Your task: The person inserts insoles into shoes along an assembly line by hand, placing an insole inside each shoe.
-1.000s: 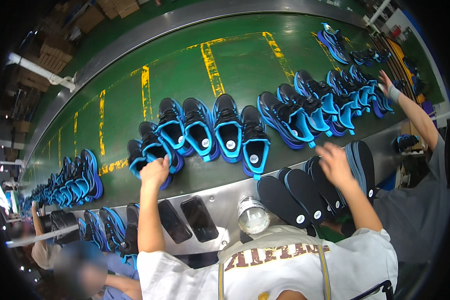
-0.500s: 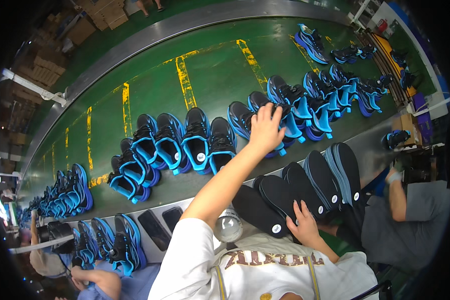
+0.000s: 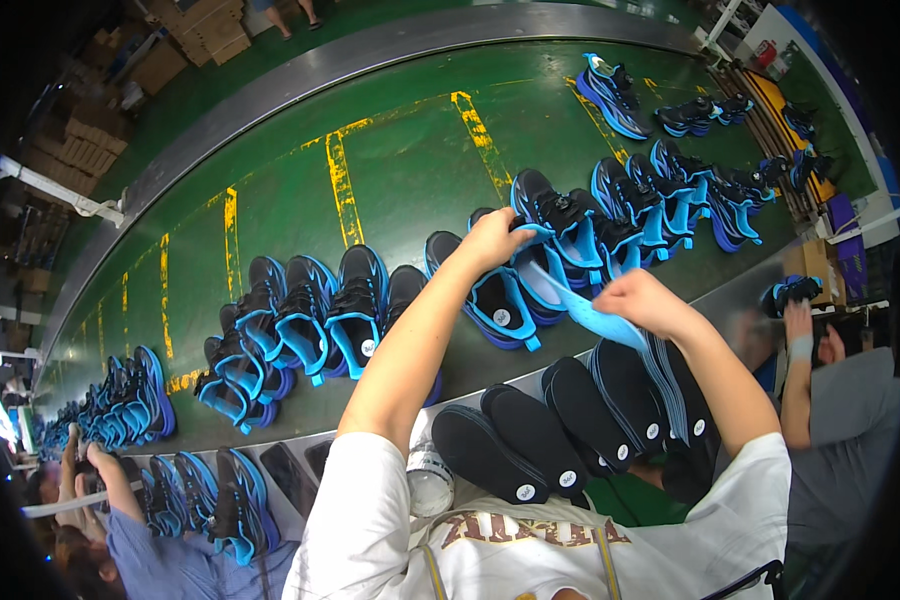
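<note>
The light-blue insole (image 3: 607,322) slants up from the opening of the black-and-blue shoe (image 3: 542,300), its far end beyond the heel, pinched in the right hand (image 3: 642,300). The left hand (image 3: 497,240) is clamped on the shoe's front (tongue or collar, I cannot tell). The insole looks light, thin and floppy, likely to buckle if pushed; its side edges seem the surest hold.

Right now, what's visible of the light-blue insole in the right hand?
The insole is thin, light blue, apparently soft foam. It bends in a curve, held by the right hand, one end angled toward the opening of a black-and-blue shoe. I can't tell whether it touches the shoe.
</note>
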Tool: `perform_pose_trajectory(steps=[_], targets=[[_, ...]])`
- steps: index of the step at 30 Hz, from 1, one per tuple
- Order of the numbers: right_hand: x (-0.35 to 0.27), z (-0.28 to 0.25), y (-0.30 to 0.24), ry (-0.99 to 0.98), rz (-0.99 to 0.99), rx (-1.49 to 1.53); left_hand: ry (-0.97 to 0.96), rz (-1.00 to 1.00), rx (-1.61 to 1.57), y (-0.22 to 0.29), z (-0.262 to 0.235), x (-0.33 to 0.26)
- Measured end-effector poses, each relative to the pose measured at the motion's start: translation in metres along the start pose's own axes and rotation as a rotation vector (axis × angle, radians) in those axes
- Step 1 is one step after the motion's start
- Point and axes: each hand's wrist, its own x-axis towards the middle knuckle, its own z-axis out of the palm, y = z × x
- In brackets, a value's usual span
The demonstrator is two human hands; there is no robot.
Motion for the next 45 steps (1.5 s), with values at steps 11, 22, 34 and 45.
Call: perform_pose_trajectory(steps=[11,22,34,45], targets=[[0.087,0.090,0.032,0.300,-0.377,-0.895,0.010,-0.008,-0.028,-0.023,0.007,0.004],[0.085,0.064,0.017,-0.030,-0.149,-0.790,0.095,-0.175,-0.026,-0.009,0.006,-0.010],[0.124,0.090,0.030,-0.173,-0.149,-1.161,0.102,-0.137,0.070,-0.009,0.014,-0.012],[0.150,0.088,0.046,-0.493,-0.184,-1.313,0.075,-0.123,0.044,-0.006,0.015,-0.010]])
